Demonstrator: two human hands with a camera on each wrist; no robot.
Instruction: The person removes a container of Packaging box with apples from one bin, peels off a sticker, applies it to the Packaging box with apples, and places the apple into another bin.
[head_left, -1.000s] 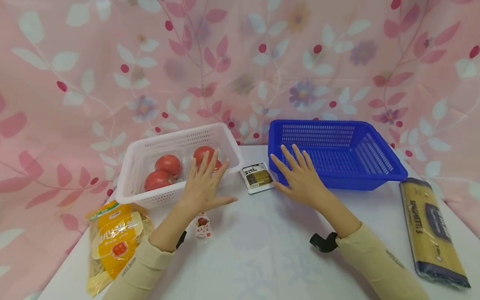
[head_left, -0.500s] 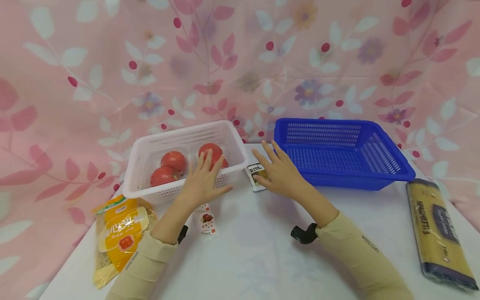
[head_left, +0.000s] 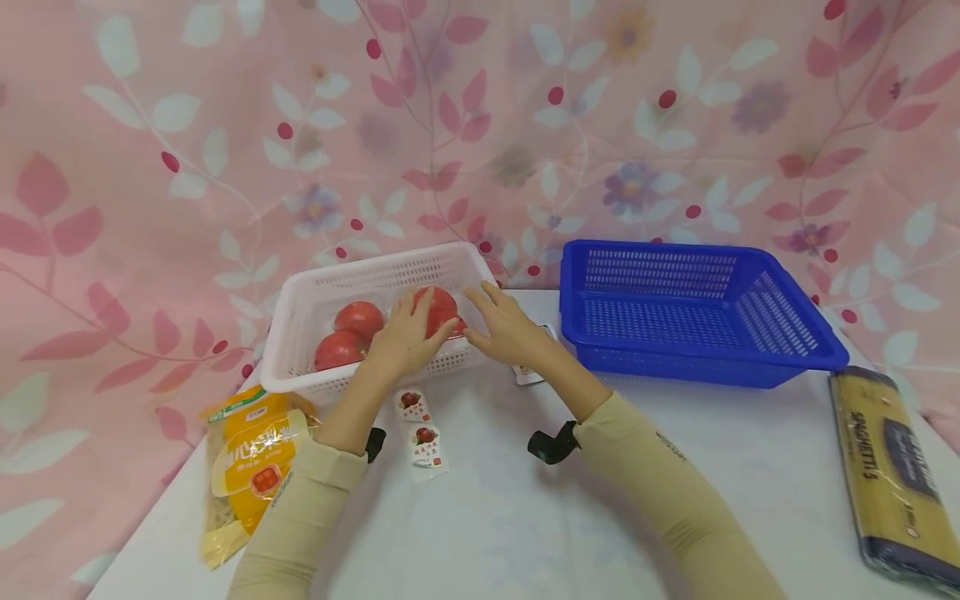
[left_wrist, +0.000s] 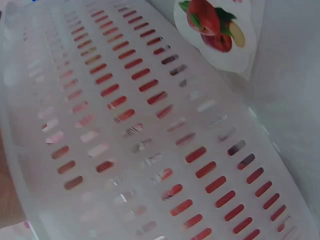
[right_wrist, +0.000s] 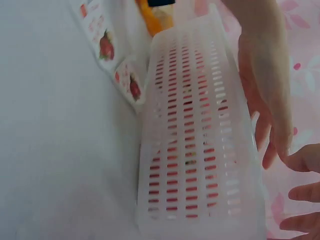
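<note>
at the slotted white plastic basket (right_wrist: 192, 135), left hand (head_left: 401, 340) and right hand (head_left: 512, 332) are hovering, loosely outstretched, gripping nothing, near smooth, roundish red tomatoes (head_left: 360, 319).

Oblong gold-and-navy plastic pack (head_left: 894, 477), lower right: "SPAGHETTI" (then 5 or S). Yellow-and-clear plastic bag (head_left: 253, 465), lower left: "心" legible.

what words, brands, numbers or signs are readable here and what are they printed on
"SPAGHETTI", then a 5 or S: gold-and-navy packet; the oval's lettering is too small.
"心" seems readable on the yellow bag; its other characters are blurred or angled.
Joined fruit-print sachets: too small to read.
Mostly hidden flat packet: unreadable.
Left sleeve, right sleeve: small marks, too blurred.
White basket: no lettering seen.
</note>
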